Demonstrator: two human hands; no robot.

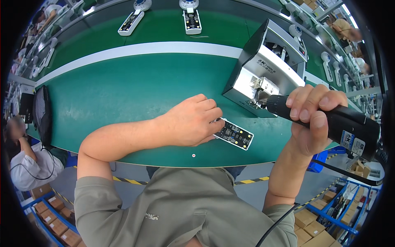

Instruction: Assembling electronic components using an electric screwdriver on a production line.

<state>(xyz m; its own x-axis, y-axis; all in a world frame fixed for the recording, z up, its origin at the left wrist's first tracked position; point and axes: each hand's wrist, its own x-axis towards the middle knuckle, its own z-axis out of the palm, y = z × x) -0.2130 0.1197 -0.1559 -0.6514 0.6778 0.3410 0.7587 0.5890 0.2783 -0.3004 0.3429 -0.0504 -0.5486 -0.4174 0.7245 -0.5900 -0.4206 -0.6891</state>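
My right hand (pixel 313 117) is wrapped round a black electric screwdriver (pixel 352 125), held almost level. The screwdriver's tip reaches the front outlet of a silver and black screw feeder (pixel 269 66); whether a screw sits on the bit is too small to tell. Over the green mat, my left hand (pixel 192 122) grips one end of a white handheld device whose open casing bares a black circuit board (pixel 236 135) with several yellowish parts. The device's other end is hidden under my fingers. A tiny pale round piece (pixel 194 155) lies near the table's front edge.
Beyond a white strip (pixel 164 48), similar open devices (pixel 192 21) (pixel 131 22) rest on a green conveyor belt. A dark mesh bag (pixel 42 115) stands at the table's left end. The screwdriver's black cable (pixel 341 173) hangs at the right. Other people sit around the edges.
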